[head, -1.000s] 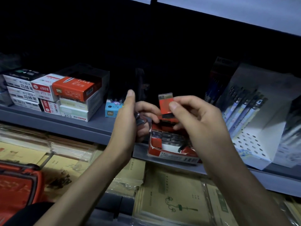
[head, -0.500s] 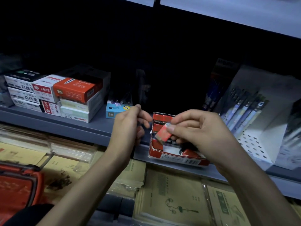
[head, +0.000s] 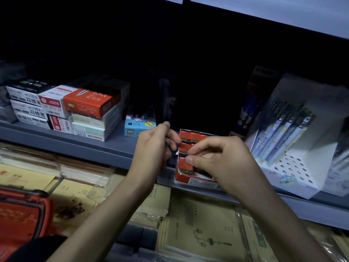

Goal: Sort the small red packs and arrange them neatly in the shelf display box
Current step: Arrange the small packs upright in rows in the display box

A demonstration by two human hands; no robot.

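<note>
A red shelf display box stands at the front edge of the grey shelf. Rows of small red packs stand inside it. My right hand hovers over the box, thumb and forefinger pinched on one small red pack that sits low among the others near the box's left wall. My left hand is just left of the box, fingers curled around a small dark item that is mostly hidden. My right hand hides the right half of the box.
Stacked pen boxes fill the shelf's left side, with a small blue box beside them. A white pen display stands to the right. Wrapped notebooks lie on the lower shelf. A red basket is at the bottom left.
My right hand has brought the red pack down from in front of me into the box. My left hand has dropped slightly and stays beside the box.
</note>
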